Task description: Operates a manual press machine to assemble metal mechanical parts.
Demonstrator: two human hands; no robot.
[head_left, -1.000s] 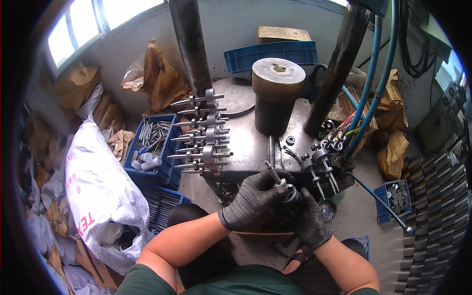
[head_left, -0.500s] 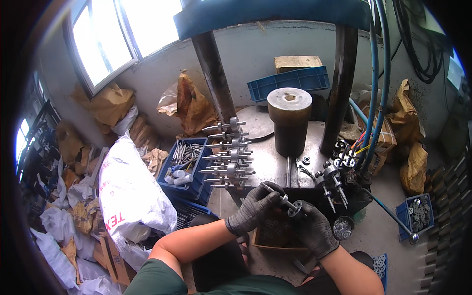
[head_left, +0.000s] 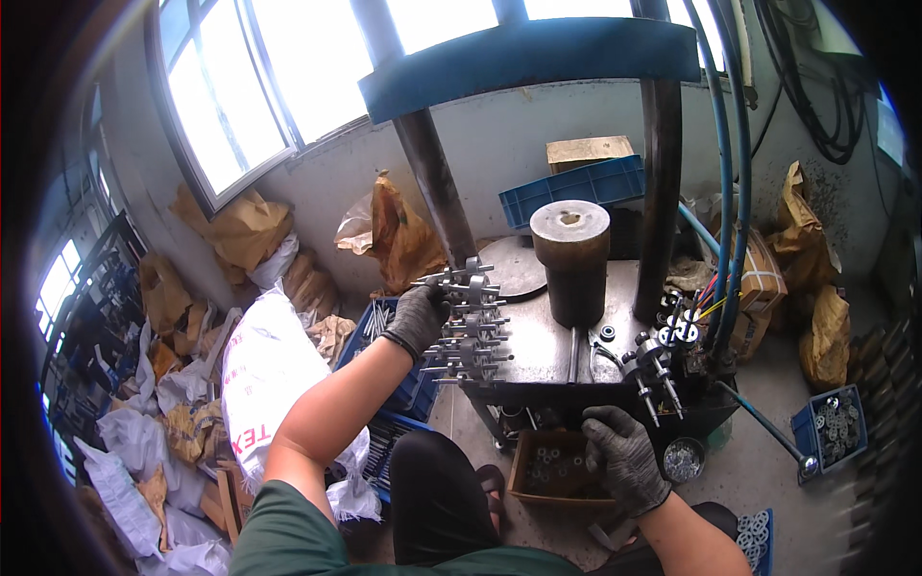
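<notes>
Both my hands wear dark grey work gloves. My left hand point(head_left: 420, 320) reaches to the row of metal shafts with discs point(head_left: 477, 324) along the left edge of the press table. Its fingers close round the end of a shaft with a disc point(head_left: 451, 277) at the far end of that row. My right hand point(head_left: 626, 458) hovers over the right side of a brown box point(head_left: 562, 496) with small rings in it. Its fingers are curled in, and the palm is hidden, so I cannot see whether anything is inside.
A thick steel cylinder point(head_left: 570, 252) stands on the press table point(head_left: 519, 350) between two posts. More shafts with discs point(head_left: 655, 370) and pliers point(head_left: 605, 355) lie to its right. Blue bins point(head_left: 415, 396) and a white sack point(head_left: 274, 374) are at left. A bowl point(head_left: 684, 461) sits at right.
My hands have parted. The left one carried the shaft with its disc away to the far end of the left row. My right hand stayed near the box, its fingers now curled. The view tilted up.
</notes>
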